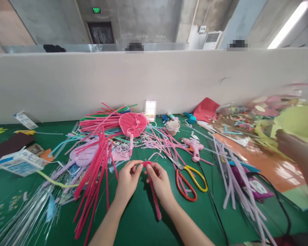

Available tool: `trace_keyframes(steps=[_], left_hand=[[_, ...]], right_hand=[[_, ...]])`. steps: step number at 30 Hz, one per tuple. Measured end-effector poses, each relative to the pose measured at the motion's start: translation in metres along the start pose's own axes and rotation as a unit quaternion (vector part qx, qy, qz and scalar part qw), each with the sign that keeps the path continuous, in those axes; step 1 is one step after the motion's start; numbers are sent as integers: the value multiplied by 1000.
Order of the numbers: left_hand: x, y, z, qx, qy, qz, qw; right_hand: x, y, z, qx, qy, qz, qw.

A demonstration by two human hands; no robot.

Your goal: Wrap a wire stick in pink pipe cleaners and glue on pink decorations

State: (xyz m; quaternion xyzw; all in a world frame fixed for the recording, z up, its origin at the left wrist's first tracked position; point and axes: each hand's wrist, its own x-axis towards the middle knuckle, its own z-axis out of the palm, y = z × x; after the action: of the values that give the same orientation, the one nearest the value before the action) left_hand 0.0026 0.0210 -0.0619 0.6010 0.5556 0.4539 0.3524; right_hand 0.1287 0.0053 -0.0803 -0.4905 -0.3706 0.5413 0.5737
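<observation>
A red-pink pipe cleaner (155,201) is bent at its top, where both my hands pinch it; its loose end hangs down toward me. My left hand (129,176) closes thumb and fingers on the bent part from the left. From the right, my right hand (157,177) grips the same piece between thumb and forefinger. Just to the right lie scissors (188,177) with one red and one yellow handle. Beyond my hands rests a round pink fan-like piece (132,123) with a pink handle. Long red pipe cleaners (96,177) spread out left of my left hand.
A pink glue gun (194,147) with a black cord lies behind the scissors. A paper cup (172,126) stands farther back. Lilac pipe cleaners (238,184) and a purple packet (255,186) are on the right. Another person's hand (287,143) holds yellow-green paper. A white partition (149,82) borders the table.
</observation>
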Motion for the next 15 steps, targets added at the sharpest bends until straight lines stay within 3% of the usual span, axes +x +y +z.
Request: trace_keyframes(steps=[7, 15], left_hand=[[1, -3, -2, -3, -41, -21, 999], [-1, -2, -3, 35, -52, -2, 998]], right_hand=[[-3, 3, -2, -44, 9, -14, 999], [-3, 4, -3, -65, -1, -21, 998]])
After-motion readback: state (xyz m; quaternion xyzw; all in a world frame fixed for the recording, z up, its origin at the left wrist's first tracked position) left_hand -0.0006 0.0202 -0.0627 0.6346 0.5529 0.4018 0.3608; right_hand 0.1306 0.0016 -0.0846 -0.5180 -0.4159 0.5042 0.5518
